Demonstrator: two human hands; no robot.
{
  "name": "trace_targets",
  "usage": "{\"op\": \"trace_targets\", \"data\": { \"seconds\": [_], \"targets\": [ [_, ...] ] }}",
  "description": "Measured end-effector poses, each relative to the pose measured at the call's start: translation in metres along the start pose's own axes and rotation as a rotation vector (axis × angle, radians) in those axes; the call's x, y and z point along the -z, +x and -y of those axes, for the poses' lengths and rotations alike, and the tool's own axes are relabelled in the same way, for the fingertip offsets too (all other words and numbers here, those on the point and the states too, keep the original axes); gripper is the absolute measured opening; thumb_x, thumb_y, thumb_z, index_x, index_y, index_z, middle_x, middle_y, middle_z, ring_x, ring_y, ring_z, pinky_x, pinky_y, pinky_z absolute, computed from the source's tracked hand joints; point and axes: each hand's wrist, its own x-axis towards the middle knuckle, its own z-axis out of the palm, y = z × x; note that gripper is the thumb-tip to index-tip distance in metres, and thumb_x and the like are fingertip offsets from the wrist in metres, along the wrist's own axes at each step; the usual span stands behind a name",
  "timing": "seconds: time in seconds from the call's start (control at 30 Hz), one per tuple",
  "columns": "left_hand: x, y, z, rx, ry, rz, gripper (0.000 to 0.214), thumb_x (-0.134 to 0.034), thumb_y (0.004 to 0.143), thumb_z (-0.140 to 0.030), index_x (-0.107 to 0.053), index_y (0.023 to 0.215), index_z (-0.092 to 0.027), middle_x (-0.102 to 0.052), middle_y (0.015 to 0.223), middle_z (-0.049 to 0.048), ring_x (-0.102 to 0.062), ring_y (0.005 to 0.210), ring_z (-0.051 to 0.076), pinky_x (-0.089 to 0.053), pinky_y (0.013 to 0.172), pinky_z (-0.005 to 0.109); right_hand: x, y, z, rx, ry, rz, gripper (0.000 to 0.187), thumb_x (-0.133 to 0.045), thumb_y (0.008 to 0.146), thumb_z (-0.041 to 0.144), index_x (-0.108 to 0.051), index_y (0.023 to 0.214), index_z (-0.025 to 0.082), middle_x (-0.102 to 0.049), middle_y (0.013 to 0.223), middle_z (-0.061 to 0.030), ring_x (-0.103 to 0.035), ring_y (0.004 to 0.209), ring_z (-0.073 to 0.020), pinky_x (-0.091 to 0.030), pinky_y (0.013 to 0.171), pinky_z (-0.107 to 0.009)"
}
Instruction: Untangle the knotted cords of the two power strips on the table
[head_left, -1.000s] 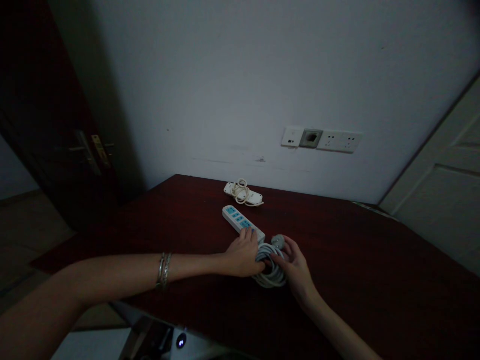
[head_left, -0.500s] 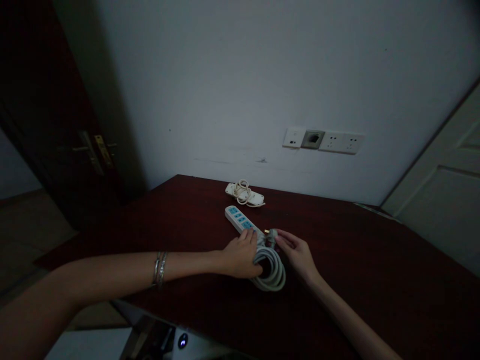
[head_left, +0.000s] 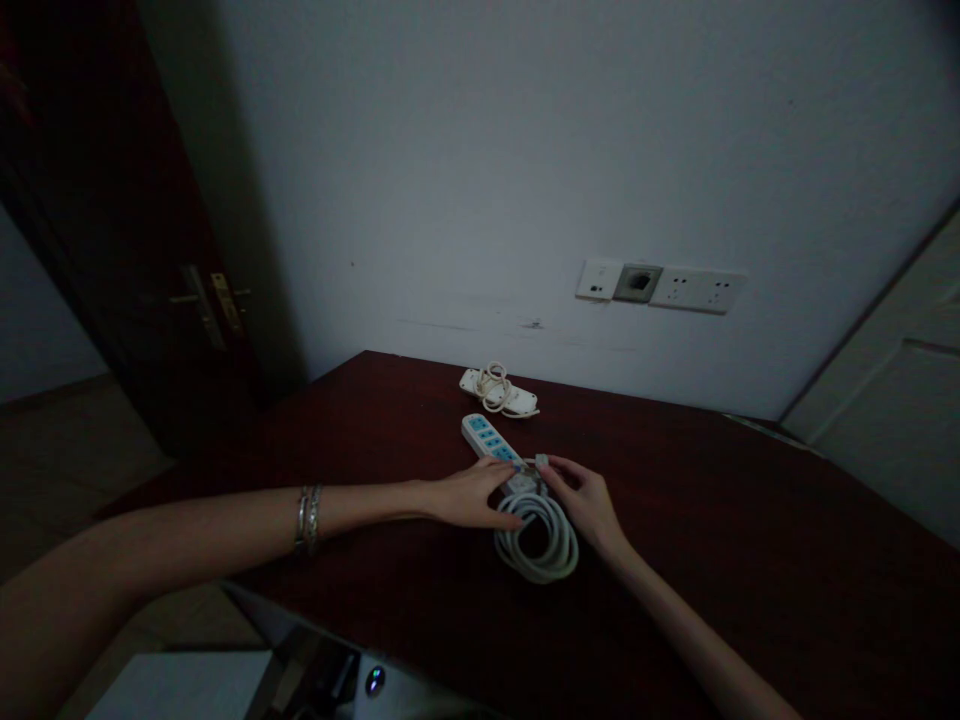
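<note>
A white power strip [head_left: 491,437] with blue socket faces lies slantwise on the dark red tabletop. Its thick pale cord forms a coil [head_left: 555,560] at the strip's near end. My left hand [head_left: 476,495] reaches in from the left, its fingertips at the near part of the strip. The thumb is spread away from the fingers and rests by the coil's upper left. On the other side, my right hand [head_left: 589,500] pinches the cord's plug [head_left: 541,461] between thumb and fingers, just above the coil.
Behind the strip, a second white power strip [head_left: 517,400] lies face down with a thin cord looped over it. Wall sockets [head_left: 690,290] sit above the table [head_left: 660,460]. A dark door [head_left: 150,250] stands at left, a pale door [head_left: 900,370] at right.
My left thumb has opened away from the fingers. The plug in my right hand has turned and come closer to the strip. The whole view has shifted slightly.
</note>
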Motion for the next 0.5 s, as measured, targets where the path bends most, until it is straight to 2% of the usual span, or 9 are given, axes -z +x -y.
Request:
{"op": "trace_targets", "data": {
  "seconds": [0.13,0.23,0.37,0.5],
  "targets": [
    [-0.002,0.002,0.003,-0.042,-0.027,-0.034,0.078,-0.068,0.065,-0.045,-0.041,0.130,-0.011,-0.044,0.133,0.0162,-0.035,0.125,0.031,-0.029,0.104,0.043,-0.003,0.008,-0.002,0.052,-0.087,0.046,0.044,-0.065,0.068,0.048,-0.068,0.092,0.011,-0.070,0.087,-0.0125,-0.065,0.078,-0.0233,-0.051,0.069,-0.033],
    [-0.002,-0.001,0.005,-0.024,-0.118,-0.048,0.075,-0.069,0.066,-0.041,-0.043,0.129,-0.010,-0.044,0.133,0.0163,-0.036,0.124,0.031,-0.029,0.104,0.041,-0.005,0.015,-0.008,0.077,-0.138,0.068,0.043,-0.064,0.070,0.049,-0.068,0.091,0.012,-0.070,0.087,-0.0121,-0.064,0.077,-0.0228,-0.050,0.069,-0.033],
    [0.004,-0.003,0.012,0.054,-0.511,-0.013,0.055,-0.059,0.075,-0.029,-0.045,0.127,-0.016,-0.050,0.129,0.0104,-0.045,0.119,0.026,-0.036,0.098,0.040,-0.007,0.019,-0.015,0.070,-0.186,0.120,0.044,-0.061,0.072,0.051,-0.065,0.090,0.012,-0.068,0.086,-0.0113,-0.063,0.074,-0.0208,-0.049,0.067,-0.031],
    [0.007,0.006,0.025,0.169,-0.881,-0.063,0.059,-0.061,0.066,-0.016,-0.047,0.124,-0.017,-0.046,0.134,0.0114,-0.042,0.123,0.027,-0.040,0.094,0.039,-0.007,0.020,-0.014,0.065,-0.194,0.172,0.043,-0.059,0.074,0.050,-0.063,0.091,0.012,-0.068,0.084,-0.0101,-0.062,0.071,-0.0189,-0.047,0.063,-0.028]
  ]
}}
